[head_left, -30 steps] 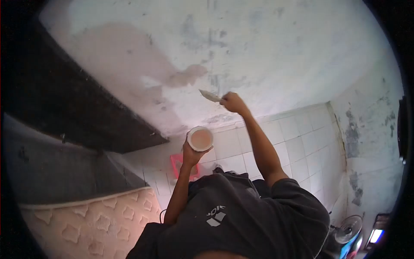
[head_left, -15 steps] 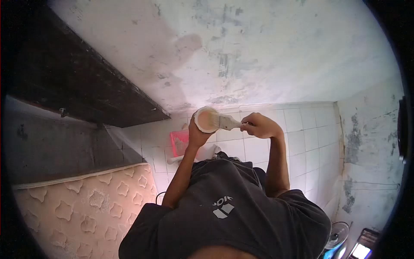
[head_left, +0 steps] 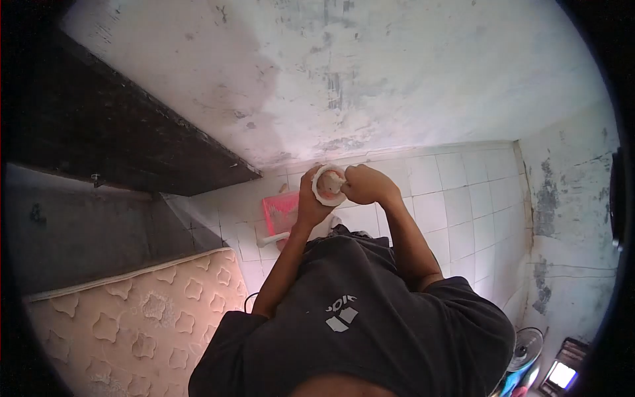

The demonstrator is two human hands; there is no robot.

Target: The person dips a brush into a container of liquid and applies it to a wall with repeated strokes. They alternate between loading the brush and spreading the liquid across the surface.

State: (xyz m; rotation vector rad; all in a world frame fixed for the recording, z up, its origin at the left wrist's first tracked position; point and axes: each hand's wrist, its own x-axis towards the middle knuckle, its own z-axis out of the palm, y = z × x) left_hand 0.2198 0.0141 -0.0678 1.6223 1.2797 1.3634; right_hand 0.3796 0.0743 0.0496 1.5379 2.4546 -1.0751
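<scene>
My left hand holds a small white cup of pinkish-beige paint, raised in front of me near the wall. My right hand is closed around the handle of a paintbrush whose bristles are dipped inside the cup. The two hands are close together, almost touching at the cup's rim. Most of the brush is hidden by my fingers and the cup. Behind them spreads the patchy white wall, with a damp pinkish painted area to the left.
A dark shelf or beam juts from the wall at left. A patterned mattress leans at lower left. A pink stool stands on the white tiles. A small fan sits at lower right.
My right hand came down from the wall with the brush and brought it to the cup, then pushed the bristles deeper in. The cup tilted toward the brush.
</scene>
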